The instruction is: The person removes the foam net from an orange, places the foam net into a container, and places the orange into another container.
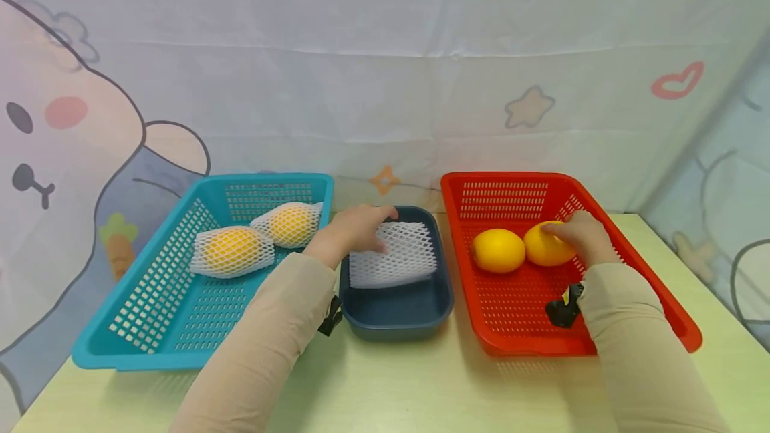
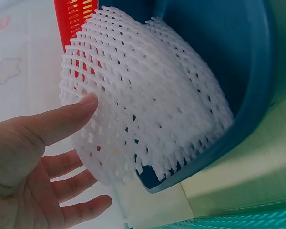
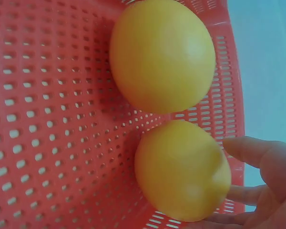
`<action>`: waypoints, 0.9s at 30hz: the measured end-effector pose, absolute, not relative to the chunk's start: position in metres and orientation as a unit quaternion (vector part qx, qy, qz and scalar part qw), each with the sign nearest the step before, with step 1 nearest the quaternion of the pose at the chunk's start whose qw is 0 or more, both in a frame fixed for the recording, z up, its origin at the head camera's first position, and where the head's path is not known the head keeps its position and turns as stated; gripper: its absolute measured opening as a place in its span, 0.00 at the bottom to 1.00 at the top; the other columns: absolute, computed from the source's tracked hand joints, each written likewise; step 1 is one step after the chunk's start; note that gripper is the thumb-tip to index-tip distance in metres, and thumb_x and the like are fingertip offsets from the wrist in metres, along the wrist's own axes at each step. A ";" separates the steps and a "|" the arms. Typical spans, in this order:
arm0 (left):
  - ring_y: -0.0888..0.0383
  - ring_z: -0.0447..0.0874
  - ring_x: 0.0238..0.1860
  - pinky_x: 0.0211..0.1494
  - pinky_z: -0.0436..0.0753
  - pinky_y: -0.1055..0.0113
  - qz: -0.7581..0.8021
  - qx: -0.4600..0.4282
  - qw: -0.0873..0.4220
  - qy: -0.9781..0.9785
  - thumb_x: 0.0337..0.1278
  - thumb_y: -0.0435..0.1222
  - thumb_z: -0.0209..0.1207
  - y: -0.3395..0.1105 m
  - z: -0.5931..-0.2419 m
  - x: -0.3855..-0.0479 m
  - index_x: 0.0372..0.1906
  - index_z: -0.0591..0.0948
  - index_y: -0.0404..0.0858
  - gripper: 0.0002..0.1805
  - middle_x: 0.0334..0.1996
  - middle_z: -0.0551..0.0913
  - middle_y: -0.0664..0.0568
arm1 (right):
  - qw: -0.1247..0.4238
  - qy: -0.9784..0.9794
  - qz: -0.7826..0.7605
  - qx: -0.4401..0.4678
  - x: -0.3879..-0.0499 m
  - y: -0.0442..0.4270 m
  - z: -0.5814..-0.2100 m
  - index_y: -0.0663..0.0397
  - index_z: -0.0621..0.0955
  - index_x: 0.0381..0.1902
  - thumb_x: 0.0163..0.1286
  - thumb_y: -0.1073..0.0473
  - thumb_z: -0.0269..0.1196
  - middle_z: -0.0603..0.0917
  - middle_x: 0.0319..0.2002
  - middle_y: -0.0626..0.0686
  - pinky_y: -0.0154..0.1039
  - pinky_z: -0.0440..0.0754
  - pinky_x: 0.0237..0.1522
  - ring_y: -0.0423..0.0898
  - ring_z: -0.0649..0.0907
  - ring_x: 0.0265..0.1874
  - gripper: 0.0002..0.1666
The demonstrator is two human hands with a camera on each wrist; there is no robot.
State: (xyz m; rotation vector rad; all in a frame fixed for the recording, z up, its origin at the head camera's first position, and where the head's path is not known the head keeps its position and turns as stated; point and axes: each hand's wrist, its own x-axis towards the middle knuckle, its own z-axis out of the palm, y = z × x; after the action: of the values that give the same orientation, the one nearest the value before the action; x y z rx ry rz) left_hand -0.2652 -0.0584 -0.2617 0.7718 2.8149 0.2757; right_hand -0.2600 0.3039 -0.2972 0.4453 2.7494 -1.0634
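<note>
My left hand (image 1: 356, 229) reaches over the dark blue tray (image 1: 391, 316), at a white foam fruit net (image 1: 391, 259). In the left wrist view the thumb lies before the net (image 2: 143, 90) and the spread fingers partly behind its edge; a firm pinch is not visible. My right hand (image 1: 585, 238) is in the red basket (image 1: 490, 336), at the right one of two smooth, oval yellow fruits (image 1: 549, 244). Its thumb and loosely spread fingers lie along that fruit's side (image 3: 181, 171) in the right wrist view. Beside it sits the other yellow fruit (image 1: 498, 250).
A turquoise basket (image 1: 96, 346) at the left holds a netted yellow fruit (image 1: 233, 250) and, behind it, another netted fruit (image 1: 291, 224). The containers stand side by side on a pale table (image 1: 409, 386). A printed curtain (image 1: 373, 85) hangs behind them.
</note>
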 end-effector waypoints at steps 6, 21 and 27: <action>0.48 0.70 0.60 0.57 0.71 0.54 0.100 0.261 0.110 0.954 0.53 0.37 0.64 -0.059 -0.258 -0.266 0.66 0.66 0.42 0.34 0.62 0.70 0.46 | 0.073 0.946 -0.291 0.119 -0.261 0.307 -0.286 0.67 0.67 0.30 0.64 0.51 0.56 0.64 0.24 0.55 0.40 0.68 0.30 0.51 0.68 0.27 0.21; 0.47 0.67 0.62 0.59 0.69 0.55 0.098 0.265 0.106 0.953 0.53 0.36 0.64 -0.069 -0.250 -0.270 0.65 0.66 0.41 0.33 0.63 0.69 0.44 | 0.072 0.956 -0.280 0.055 -0.261 0.320 -0.266 0.79 0.65 0.56 0.67 0.52 0.54 0.66 0.54 0.74 0.54 0.73 0.49 0.66 0.68 0.47 0.33; 0.47 0.69 0.61 0.58 0.70 0.55 0.090 0.270 0.096 0.954 0.53 0.36 0.64 -0.075 -0.246 -0.270 0.65 0.67 0.39 0.33 0.62 0.70 0.43 | 0.053 0.955 -0.289 0.034 -0.259 0.326 -0.258 0.75 0.66 0.57 0.66 0.51 0.56 0.63 0.56 0.74 0.49 0.74 0.42 0.63 0.69 0.46 0.33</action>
State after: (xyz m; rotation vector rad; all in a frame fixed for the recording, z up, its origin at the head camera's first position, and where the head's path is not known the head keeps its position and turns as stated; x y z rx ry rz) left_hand -0.2704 -0.0750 -0.2465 0.7996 2.8255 0.2672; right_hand -0.2592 0.3260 -0.2582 0.1022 2.9044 -0.8775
